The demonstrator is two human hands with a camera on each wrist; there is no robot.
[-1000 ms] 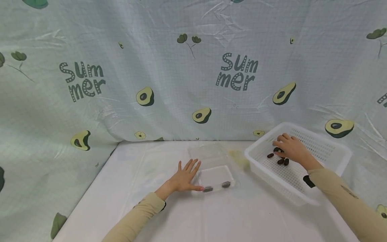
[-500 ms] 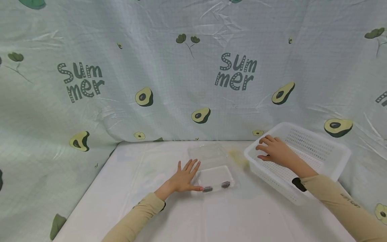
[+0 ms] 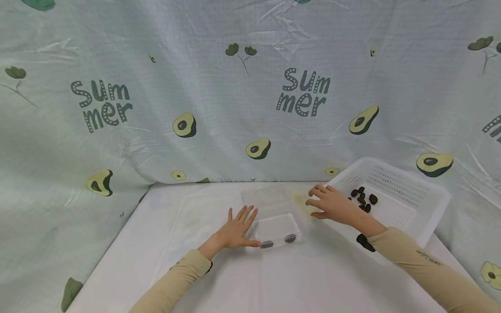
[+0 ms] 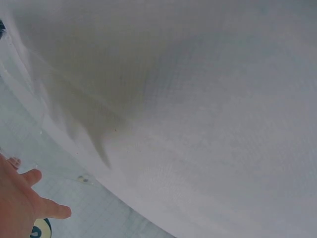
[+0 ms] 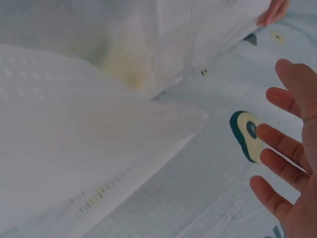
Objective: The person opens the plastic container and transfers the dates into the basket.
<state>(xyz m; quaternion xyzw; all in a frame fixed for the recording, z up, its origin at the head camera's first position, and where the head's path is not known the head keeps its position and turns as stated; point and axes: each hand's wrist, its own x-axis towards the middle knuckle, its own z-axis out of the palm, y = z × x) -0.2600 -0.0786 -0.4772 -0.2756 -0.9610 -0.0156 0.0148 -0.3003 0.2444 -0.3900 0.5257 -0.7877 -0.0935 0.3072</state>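
My left hand (image 3: pixel 232 231) lies with spread, straight fingers on the left edge of a clear plastic box (image 3: pixel 277 226), thumb at its front corner. The box's clear lid (image 3: pixel 266 195) is folded back behind it. Two dark ovals show through the front wall, one of them a dark oval piece (image 3: pixel 290 238) on the right. Over the left rim of a white basket (image 3: pixel 424 195) hovers my right hand (image 3: pixel 332 204), fingers loosely bent and apart. In the right wrist view nothing shows between that hand's fingers (image 5: pixel 280 141). Several small dark brown oval pieces (image 3: pixel 362 200) lie in the basket.
A white cloth covers the table (image 3: pixel 219 282). Behind it hangs a pale curtain (image 3: pixel 219 87) printed with avocados. The perforated basket stands at the back right, a short way from the clear box. A faint yellow patch (image 3: pixel 300 202) shows on the cloth between them.
My right hand has lifted from the dark pieces in the basket and moved left across its rim toward the clear box. The left hand has stayed in place.
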